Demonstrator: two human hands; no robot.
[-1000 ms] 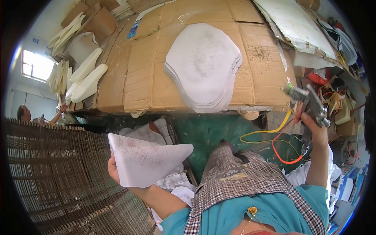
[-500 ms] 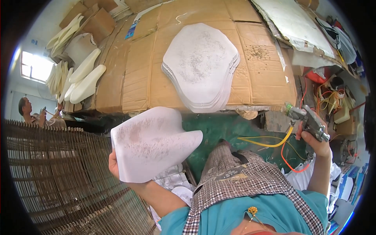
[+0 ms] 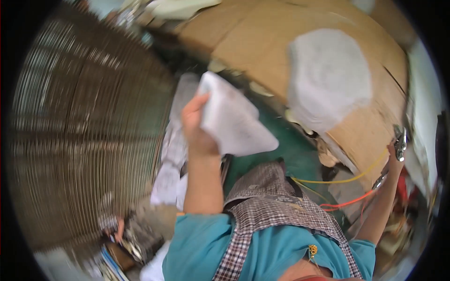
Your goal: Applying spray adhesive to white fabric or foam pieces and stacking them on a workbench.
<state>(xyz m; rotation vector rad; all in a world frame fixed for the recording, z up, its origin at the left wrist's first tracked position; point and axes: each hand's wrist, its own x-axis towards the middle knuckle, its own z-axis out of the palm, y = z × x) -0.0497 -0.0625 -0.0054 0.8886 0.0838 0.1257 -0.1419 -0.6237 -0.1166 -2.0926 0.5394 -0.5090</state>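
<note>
My left hand [image 3: 196, 125] holds up a white shaped fabric piece [image 3: 234, 122] in front of my chest, over the green floor. My right hand [image 3: 394, 151] is stretched out to the right at the edge of the cardboard-covered table [image 3: 262, 42] and grips a metal tool [image 3: 400, 142] with yellow and orange cables [image 3: 348, 180] hanging from it. A stack of the same white pieces [image 3: 330, 77] lies on the cardboard, beyond and to the right of the held piece. The picture is blurred by motion.
A large woven wicker screen [image 3: 84, 136] fills the left side. More white pieces [image 3: 171, 159] are piled on the floor below my left hand. Mixed clutter [image 3: 126, 239] lies at the lower left. White sheets [image 3: 422, 122] lie along the right edge of the table.
The view has swung to the left and blurred. My left hand has lifted the white piece higher and toward the middle. My right hand still holds the tool out at the right.
</note>
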